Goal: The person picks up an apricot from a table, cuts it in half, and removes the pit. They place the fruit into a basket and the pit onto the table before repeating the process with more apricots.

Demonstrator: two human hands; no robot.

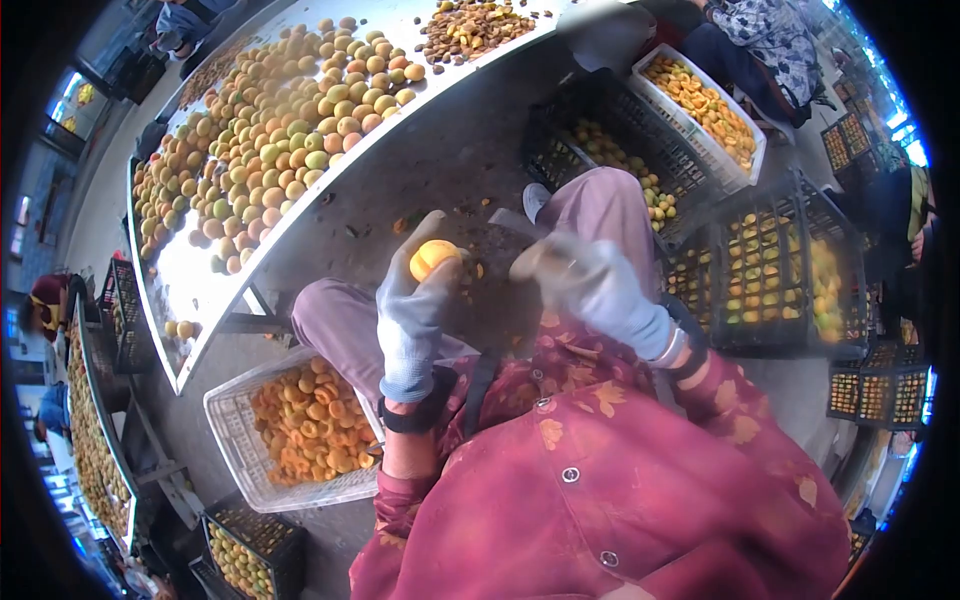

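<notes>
A yellow fruit [434, 261] is gripped between the thumb and partly curled fingers of the gloved left hand [415, 285], above the gap between the knees. The gloved right hand [600, 285] is blurred, so how far its fingers are closed, and on what, cannot be told. Whole fruits [290, 140] are spread on the white worktop [205, 345], and orange pieces [315, 420] are held in the white crate [233, 425] below.

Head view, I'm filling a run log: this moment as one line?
left hand: holds yellow fruit | right hand: raised, blurred, grip unclear | lower-left white crate: orange fruit | table: piled fruit
</notes>
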